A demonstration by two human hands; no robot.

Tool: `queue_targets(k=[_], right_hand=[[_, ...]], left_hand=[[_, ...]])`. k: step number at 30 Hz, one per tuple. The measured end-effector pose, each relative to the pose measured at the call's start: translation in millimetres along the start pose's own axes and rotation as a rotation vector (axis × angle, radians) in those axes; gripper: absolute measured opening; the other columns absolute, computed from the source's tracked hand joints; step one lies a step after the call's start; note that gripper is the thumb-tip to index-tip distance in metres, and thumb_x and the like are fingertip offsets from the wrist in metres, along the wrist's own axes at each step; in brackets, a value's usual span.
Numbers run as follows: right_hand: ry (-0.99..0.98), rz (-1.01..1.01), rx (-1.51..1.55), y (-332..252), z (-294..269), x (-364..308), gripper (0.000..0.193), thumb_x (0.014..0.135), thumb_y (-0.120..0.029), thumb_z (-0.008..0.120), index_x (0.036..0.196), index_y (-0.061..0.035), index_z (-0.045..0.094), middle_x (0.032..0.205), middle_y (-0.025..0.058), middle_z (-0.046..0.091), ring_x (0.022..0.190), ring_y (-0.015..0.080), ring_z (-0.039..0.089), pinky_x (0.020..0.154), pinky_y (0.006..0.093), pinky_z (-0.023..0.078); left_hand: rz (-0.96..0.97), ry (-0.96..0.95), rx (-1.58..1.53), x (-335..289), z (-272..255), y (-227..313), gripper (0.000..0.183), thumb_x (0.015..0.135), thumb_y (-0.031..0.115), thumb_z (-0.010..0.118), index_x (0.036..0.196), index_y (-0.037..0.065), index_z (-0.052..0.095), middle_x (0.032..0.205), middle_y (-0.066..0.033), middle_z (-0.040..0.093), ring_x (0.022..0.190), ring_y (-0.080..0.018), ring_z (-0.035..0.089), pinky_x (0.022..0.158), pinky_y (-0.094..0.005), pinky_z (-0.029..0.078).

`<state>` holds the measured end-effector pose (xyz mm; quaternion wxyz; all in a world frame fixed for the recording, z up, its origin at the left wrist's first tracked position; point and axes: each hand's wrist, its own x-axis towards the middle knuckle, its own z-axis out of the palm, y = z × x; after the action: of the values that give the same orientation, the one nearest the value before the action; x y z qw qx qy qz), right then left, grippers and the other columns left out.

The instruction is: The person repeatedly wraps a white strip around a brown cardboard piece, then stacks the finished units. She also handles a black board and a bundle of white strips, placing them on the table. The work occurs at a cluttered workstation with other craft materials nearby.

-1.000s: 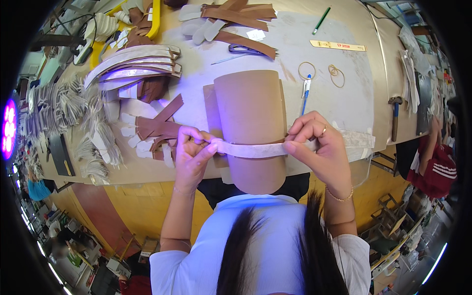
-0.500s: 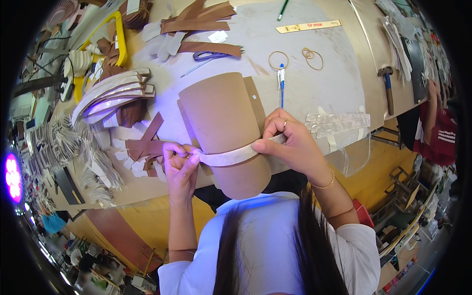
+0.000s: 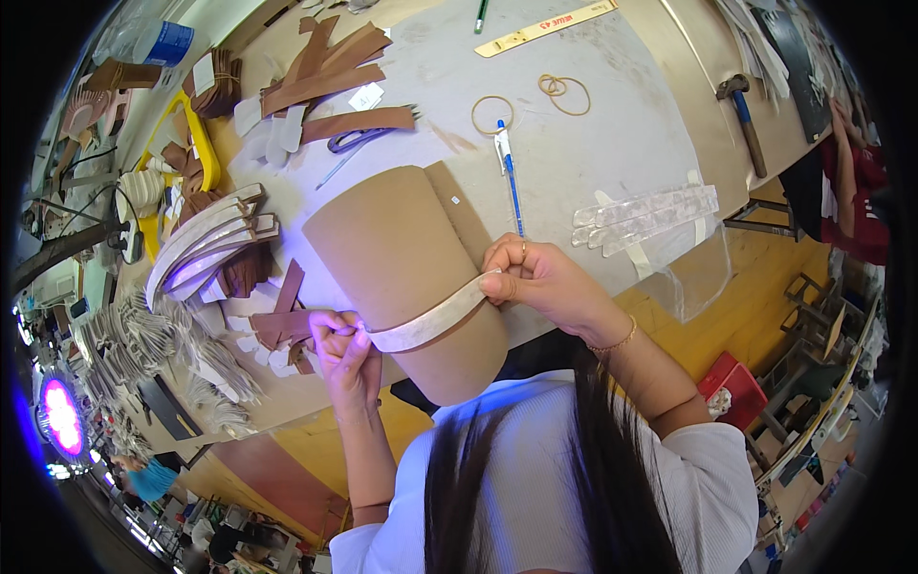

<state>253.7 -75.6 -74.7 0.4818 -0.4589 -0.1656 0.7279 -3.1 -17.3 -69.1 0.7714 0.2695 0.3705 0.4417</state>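
Leftward in your view had gone the brown curved form, as had the ruler and blue pen on the counter. Your left hand and right hand, well apart, pinched the pale strip across the form's lower part, just left of the frame's centre. Even tension, with no puckers, seemed the way to lay it well. Compared with earlier, the form leaned more and the strip climbed more steeply rightward.
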Motion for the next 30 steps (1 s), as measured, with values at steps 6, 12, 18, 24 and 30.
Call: queue_targets(k=[6, 12, 18, 24, 30], right_hand=[[0.001, -0.018, -0.013, -4.0, -1.4, -1.8, 0.019, 0.087, -0.021, 0.071, 0.084, -0.0056, 0.059, 0.078, -0.004, 0.053, 0.068, 0.0023, 0.049, 0.061, 0.0181, 0.042], [0.013, -0.056, -0.049, 1.1, 1.3, 3.1, 0.02, 0.086, -0.02, 0.072, 0.082, -0.0037, 0.06, 0.087, -0.002, 0.049, 0.075, 0.003, 0.049, 0.064, 0.019, 0.043], [0.234, -0.26, -0.21, 9.8, 14.4, -9.2, 0.018, 0.087, -0.017, 0.068, 0.086, -0.0007, 0.06, 0.095, 0.0055, 0.053, 0.084, 0.0101, 0.056, 0.075, 0.0249, 0.048], [0.228, -0.487, -0.733, 12.4, 20.0, -31.0, 0.028, 0.091, -0.015, 0.06, 0.114, -0.0003, 0.06, 0.121, 0.0122, 0.055, 0.109, 0.0253, 0.056, 0.094, 0.0316, 0.045], [0.179, -0.416, -0.937, -4.6, 7.0, -36.3, 0.038, 0.093, -0.022, 0.056, 0.125, -0.0004, 0.055, 0.135, 0.017, 0.048, 0.123, 0.0315, 0.047, 0.104, 0.0355, 0.037]], left_hand=[[0.002, 0.014, 0.026, -0.3, -3.7, -0.3, 0.035, 0.082, -0.006, 0.063, 0.101, 0.01, 0.039, 0.093, -0.006, 0.055, 0.089, -0.0155, 0.057, 0.083, -0.0304, 0.047], [0.005, 0.016, 0.023, -0.9, -5.4, -1.4, 0.034, 0.082, -0.007, 0.063, 0.101, 0.009, 0.039, 0.092, -0.0059, 0.054, 0.088, -0.0156, 0.056, 0.084, -0.0306, 0.047], [0.005, 0.027, 0.046, -1.9, -3.5, -1.3, 0.033, 0.082, -0.007, 0.062, 0.101, 0.009, 0.04, 0.092, -0.0062, 0.055, 0.088, -0.0154, 0.056, 0.083, -0.0302, 0.048], [0.017, 0.047, 0.044, -4.6, 5.0, -1.2, 0.03, 0.084, -0.007, 0.061, 0.101, 0.008, 0.04, 0.092, -0.0063, 0.054, 0.088, -0.0157, 0.056, 0.085, -0.0308, 0.046], [0.012, 0.013, 0.043, -4.6, 3.9, 1.7, 0.029, 0.084, -0.006, 0.061, 0.101, 0.008, 0.042, 0.092, -0.0058, 0.055, 0.088, -0.016, 0.056, 0.087, -0.0313, 0.045]])
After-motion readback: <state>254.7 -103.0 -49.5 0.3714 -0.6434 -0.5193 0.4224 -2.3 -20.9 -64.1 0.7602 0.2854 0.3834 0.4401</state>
